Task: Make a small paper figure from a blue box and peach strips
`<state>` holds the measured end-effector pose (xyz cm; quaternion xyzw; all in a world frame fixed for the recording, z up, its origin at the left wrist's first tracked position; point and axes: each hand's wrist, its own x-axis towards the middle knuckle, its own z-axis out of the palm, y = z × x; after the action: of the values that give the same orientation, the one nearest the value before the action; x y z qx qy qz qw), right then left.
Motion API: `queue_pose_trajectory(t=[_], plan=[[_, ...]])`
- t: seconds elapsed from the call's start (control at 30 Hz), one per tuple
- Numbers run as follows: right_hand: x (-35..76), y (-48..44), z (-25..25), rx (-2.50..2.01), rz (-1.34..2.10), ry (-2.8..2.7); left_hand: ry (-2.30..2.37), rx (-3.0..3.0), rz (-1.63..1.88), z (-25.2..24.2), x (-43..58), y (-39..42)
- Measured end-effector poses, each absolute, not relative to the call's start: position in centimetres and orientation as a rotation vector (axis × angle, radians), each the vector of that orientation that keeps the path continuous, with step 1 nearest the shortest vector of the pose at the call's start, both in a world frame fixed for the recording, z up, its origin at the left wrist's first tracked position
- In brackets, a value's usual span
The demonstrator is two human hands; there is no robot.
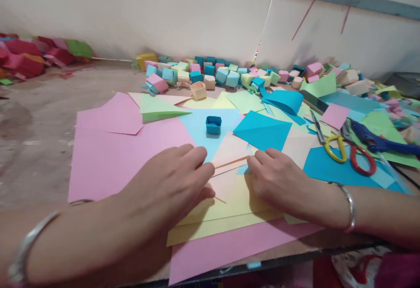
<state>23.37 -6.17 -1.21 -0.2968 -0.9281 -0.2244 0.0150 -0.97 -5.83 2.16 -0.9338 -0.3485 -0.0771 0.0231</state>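
A folded piece of peach paper (231, 166) stretches between my hands, with a narrow fold along it. My left hand (179, 176) pinches its left end, the fingers curled and the thumb below. At the right end, the closed fingers of my right hand (277, 177) press on the paper; their tips are partly hidden. A small open blue paper box (213, 125) stands just beyond my hands. Right of it lies a blue paper square (262, 129) with a crease across it. Under my hands are yellow sheets (226, 218) and a large pink sheet (131, 161).
Yellow-handled and red-handled scissors (335, 149) lie at the right, near a dark blue glue gun (383, 141). Many small coloured paper boxes (221, 75) line the wall, with red and pink paper pieces (29, 56) at far left. The table edge (262, 259) runs close in front.
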Motion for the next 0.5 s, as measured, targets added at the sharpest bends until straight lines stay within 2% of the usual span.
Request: queue_pose_trajectory(t=[0.2, 0.5], plan=[[23.4, -6.5, -1.1, -0.965, -0.703, -2.883, -1.129, -2.965, -0.074, 1.3, -0.1, -4.6], [23.0, -5.4, -0.3, -0.884, -0.683, -2.75, -1.042, -2.95, -0.138, 0.7, -0.4, -4.6]])
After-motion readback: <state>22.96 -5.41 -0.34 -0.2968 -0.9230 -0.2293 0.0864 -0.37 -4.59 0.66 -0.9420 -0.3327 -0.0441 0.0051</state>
